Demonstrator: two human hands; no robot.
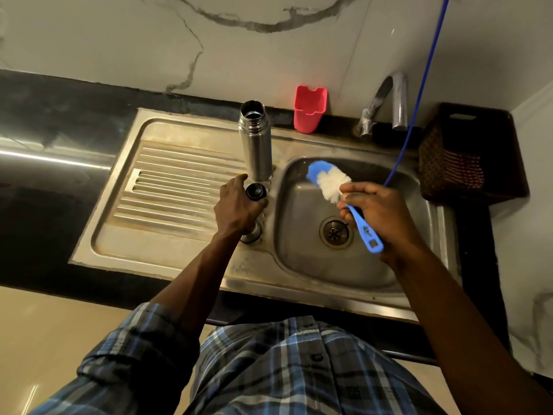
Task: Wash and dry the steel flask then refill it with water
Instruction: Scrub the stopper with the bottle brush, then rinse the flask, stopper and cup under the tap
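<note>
The steel flask [256, 142] stands upright and uncapped on the drainboard, beside the basin's left rim. Just in front of it, my left hand [236, 206] grips a round black stopper [256, 191] between thumb and fingers. A steel cap [252, 232] rests on the sink's surface under that wrist, partly hidden. Over the basin, my right hand [372, 212] holds a bottle brush [332, 182] by its blue handle. Its white and blue bristle head points up and left, toward the flask, without touching it.
The steel sink [299, 265] has a ribbed drainboard on the left and a drain [335, 232] in the basin. A tap [375, 106] and a red plastic holder [309, 109] stand at the back. A dark woven basket [469, 154] sits at the right; a blue hose [419, 94] hangs down into the basin.
</note>
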